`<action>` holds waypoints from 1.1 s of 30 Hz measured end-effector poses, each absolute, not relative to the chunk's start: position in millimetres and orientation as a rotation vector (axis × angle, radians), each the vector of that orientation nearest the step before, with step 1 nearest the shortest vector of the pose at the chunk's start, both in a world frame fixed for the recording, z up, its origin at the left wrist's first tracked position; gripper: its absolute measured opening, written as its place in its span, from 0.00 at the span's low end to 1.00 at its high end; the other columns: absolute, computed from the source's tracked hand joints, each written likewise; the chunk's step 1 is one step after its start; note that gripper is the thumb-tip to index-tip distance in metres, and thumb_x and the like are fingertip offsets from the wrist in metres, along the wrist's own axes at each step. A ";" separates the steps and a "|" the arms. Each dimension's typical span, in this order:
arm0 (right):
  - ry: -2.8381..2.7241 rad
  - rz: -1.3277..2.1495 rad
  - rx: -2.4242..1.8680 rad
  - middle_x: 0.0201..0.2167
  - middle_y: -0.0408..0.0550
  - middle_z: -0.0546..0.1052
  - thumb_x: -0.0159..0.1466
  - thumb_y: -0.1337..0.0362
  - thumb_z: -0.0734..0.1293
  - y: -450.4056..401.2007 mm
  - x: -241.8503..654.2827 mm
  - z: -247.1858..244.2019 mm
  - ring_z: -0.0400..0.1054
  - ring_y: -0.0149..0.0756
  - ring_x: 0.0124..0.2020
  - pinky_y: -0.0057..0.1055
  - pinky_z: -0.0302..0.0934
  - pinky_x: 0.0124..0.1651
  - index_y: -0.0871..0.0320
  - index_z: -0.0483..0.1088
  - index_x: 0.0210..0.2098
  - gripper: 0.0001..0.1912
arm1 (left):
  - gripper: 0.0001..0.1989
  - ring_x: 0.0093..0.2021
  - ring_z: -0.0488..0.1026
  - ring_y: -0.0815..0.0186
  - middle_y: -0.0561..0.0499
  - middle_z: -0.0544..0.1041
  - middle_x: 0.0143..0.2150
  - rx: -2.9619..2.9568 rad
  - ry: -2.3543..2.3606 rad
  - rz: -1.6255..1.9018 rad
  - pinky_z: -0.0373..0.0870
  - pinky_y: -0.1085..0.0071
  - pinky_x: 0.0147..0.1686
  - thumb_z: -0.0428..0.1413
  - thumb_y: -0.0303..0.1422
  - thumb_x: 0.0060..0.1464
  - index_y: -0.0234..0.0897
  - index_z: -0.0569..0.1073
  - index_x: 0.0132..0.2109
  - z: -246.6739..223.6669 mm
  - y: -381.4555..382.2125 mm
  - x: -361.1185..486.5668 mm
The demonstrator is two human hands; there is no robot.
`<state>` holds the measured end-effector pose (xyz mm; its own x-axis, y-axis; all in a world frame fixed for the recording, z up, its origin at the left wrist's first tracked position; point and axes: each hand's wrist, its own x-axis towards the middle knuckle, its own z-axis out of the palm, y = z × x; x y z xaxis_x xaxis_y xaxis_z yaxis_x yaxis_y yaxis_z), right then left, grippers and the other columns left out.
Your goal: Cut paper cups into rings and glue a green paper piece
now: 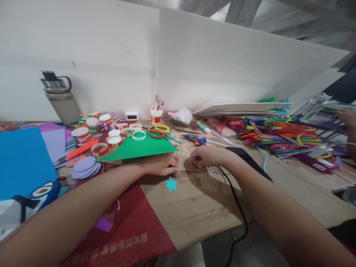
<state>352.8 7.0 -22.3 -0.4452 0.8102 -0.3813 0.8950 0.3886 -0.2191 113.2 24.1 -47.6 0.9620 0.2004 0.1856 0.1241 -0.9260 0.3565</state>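
Note:
My left hand [164, 165] rests on the cardboard [191, 207] with its fingers curled together, the green sheet [144, 146] overhanging its back. Just below those fingers lies a small light-blue paper flower [171, 184]. To the right, my right hand [204, 157] is closed in a pinch, a short gap away from the left one. Whatever either hand holds, if anything, is too small or hidden to make out. Behind the right hand lies a blue glue gun [197, 139]. Red-handled scissors [156, 132] and a white ring [138, 135] sit on the green sheet.
Paper rings and lilac discs [85, 167] lie left, near an orange cutter [82, 149] and a bottle [62, 102]. Colourful pipe cleaners [278, 133] pile up right. A black cable [239, 207] crosses the front edge. Another person's hand [347, 115] shows far right.

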 end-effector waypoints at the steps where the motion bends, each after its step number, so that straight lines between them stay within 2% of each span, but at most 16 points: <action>1: 2.458 -0.656 1.490 0.21 0.40 0.69 0.49 0.73 0.66 7.2 355.6 -22.8 0.62 0.30 0.25 0.26 0.50 0.27 0.58 0.70 0.24 0.05 | 0.18 0.37 0.70 0.64 0.47 0.76 0.35 2.780 0.233 0.313 0.61 0.67 0.46 0.48 0.36 0.64 0.35 0.78 0.32 -47.8 23.4 113.1; 5: 2.498 -0.941 1.443 0.22 0.39 0.68 0.52 0.69 0.67 7.3 365.7 -26.6 0.62 0.30 0.26 0.25 0.53 0.28 0.59 0.70 0.27 0.02 | 0.17 0.43 0.71 0.62 0.46 0.77 0.44 2.795 0.299 0.276 0.61 0.66 0.50 0.47 0.38 0.64 0.38 0.78 0.46 -48.7 19.5 114.4; 7: 2.495 -1.024 1.451 0.22 0.40 0.69 0.53 0.64 0.68 7.3 368.3 -28.9 0.62 0.30 0.26 0.25 0.53 0.29 0.59 0.70 0.28 0.05 | 0.18 0.45 0.71 0.61 0.47 0.77 0.47 2.804 0.341 0.230 0.60 0.66 0.52 0.47 0.41 0.64 0.41 0.77 0.50 -48.1 17.4 115.2; 10: 2.517 -1.035 1.468 0.23 0.41 0.71 0.52 0.60 0.70 7.2 369.0 -31.6 0.63 0.31 0.27 0.26 0.54 0.29 0.59 0.71 0.29 0.09 | 0.19 0.48 0.71 0.60 0.47 0.77 0.49 2.814 0.394 0.173 0.59 0.65 0.54 0.48 0.44 0.63 0.43 0.76 0.53 -46.8 15.3 115.8; 16: 2.553 -0.985 1.474 0.23 0.40 0.71 0.51 0.60 0.71 8.1 367.8 -34.7 0.62 0.30 0.26 0.26 0.52 0.28 0.59 0.71 0.27 0.09 | 0.22 0.51 0.69 0.58 0.50 0.76 0.52 2.751 0.513 0.157 0.58 0.65 0.54 0.48 0.49 0.61 0.48 0.74 0.56 -51.1 11.9 117.0; 20: 2.547 -1.044 1.464 0.23 0.40 0.71 0.51 0.59 0.71 10.6 369.9 -38.2 0.62 0.29 0.26 0.25 0.53 0.28 0.60 0.71 0.26 0.10 | 0.21 0.47 0.69 0.61 0.48 0.76 0.47 2.661 0.462 0.214 0.60 0.67 0.51 0.49 0.48 0.61 0.43 0.77 0.51 -51.0 13.3 118.3; 22: 2.535 -1.083 1.473 0.23 0.40 0.71 0.50 0.59 0.71 12.2 371.8 -40.1 0.62 0.29 0.26 0.25 0.53 0.28 0.60 0.71 0.27 0.10 | 0.20 0.41 0.69 0.64 0.48 0.76 0.40 2.600 0.414 0.249 0.62 0.69 0.46 0.48 0.45 0.62 0.37 0.79 0.40 -48.6 15.7 118.1; 25: 2.496 -1.146 1.519 0.22 0.39 0.71 0.49 0.59 0.72 13.8 375.0 -42.0 0.62 0.29 0.25 0.24 0.54 0.28 0.59 0.72 0.27 0.11 | 0.23 0.35 0.68 0.67 0.49 0.73 0.34 2.583 0.410 0.295 0.62 0.70 0.41 0.47 0.43 0.63 0.34 0.74 0.27 -44.2 18.5 116.3; 33: 2.472 -1.265 1.499 0.23 0.39 0.70 0.49 0.62 0.70 11.4 377.4 -37.3 0.62 0.29 0.26 0.24 0.54 0.29 0.60 0.72 0.29 0.09 | 0.22 0.33 0.69 0.67 0.50 0.74 0.30 2.428 0.536 0.286 0.62 0.72 0.36 0.49 0.44 0.62 0.34 0.74 0.27 -44.0 18.8 115.9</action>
<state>377.4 11.4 -37.3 -0.5488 0.7495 -0.3703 0.7387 0.2274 -0.6345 115.9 18.8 -44.0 0.8937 0.4428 0.0721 0.3067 -0.7202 0.6223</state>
